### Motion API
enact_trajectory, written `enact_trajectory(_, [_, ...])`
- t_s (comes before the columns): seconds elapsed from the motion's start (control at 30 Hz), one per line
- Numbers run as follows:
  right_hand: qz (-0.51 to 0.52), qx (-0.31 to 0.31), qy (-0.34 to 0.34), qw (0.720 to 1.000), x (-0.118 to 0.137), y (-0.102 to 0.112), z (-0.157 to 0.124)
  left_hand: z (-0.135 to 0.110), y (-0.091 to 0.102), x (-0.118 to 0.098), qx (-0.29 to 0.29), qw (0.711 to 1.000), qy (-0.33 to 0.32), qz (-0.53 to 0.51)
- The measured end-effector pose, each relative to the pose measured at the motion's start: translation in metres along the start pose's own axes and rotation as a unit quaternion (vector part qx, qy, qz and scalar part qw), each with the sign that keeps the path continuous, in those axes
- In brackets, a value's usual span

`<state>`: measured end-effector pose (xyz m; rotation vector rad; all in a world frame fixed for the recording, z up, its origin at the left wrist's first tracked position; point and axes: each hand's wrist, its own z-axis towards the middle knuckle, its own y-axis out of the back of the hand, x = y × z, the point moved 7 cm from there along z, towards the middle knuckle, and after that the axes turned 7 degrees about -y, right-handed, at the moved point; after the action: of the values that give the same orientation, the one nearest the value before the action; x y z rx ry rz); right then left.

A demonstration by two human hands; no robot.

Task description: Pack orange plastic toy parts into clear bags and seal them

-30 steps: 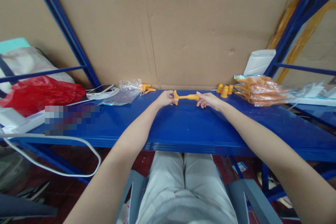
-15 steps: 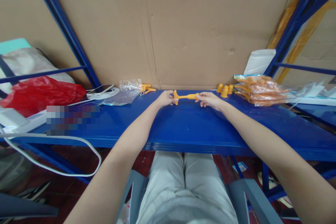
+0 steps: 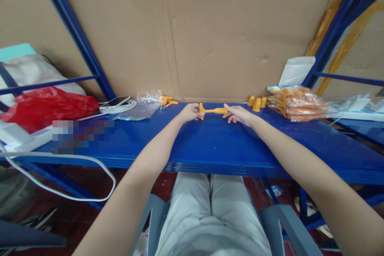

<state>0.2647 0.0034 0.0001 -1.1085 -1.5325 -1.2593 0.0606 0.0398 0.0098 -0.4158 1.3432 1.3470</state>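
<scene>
A long orange plastic part (image 3: 213, 110) lies crosswise just above the blue shelf (image 3: 210, 144), near the cardboard back wall. My left hand (image 3: 189, 112) is closed around its left end, by a small flange. At the other end my right hand (image 3: 238, 114) pinches the part's thicker right end with fingertips. Both arms reach forward over the shelf edge.
Small orange caps (image 3: 257, 103) stand right of my hands, beside a bag of orange parts (image 3: 295, 103). To the left lie more orange pieces (image 3: 167, 101), a clear plastic bag (image 3: 144, 105), a phone with white cable (image 3: 117, 104) and a red bag (image 3: 45, 106). Blue rack posts flank the shelf.
My right hand's fingers have shifted slightly on the part's right end. The left hand and the part stay where they were.
</scene>
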Motion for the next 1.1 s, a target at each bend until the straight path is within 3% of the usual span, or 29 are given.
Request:
enact_trajectory(0.17, [0.005,0.038,0.013,0.999,0.0008,-0.0004,-0.0054,-0.0022,-0.0002,-0.0022,-0.014,1.0,0.015,0.005])
enact_trajectory(1.1, [-0.054,-0.054,-0.037,0.996,0.0049,-0.0042,-0.0069,0.0005,-0.0007,0.0007,0.001,1.0,0.004,0.027])
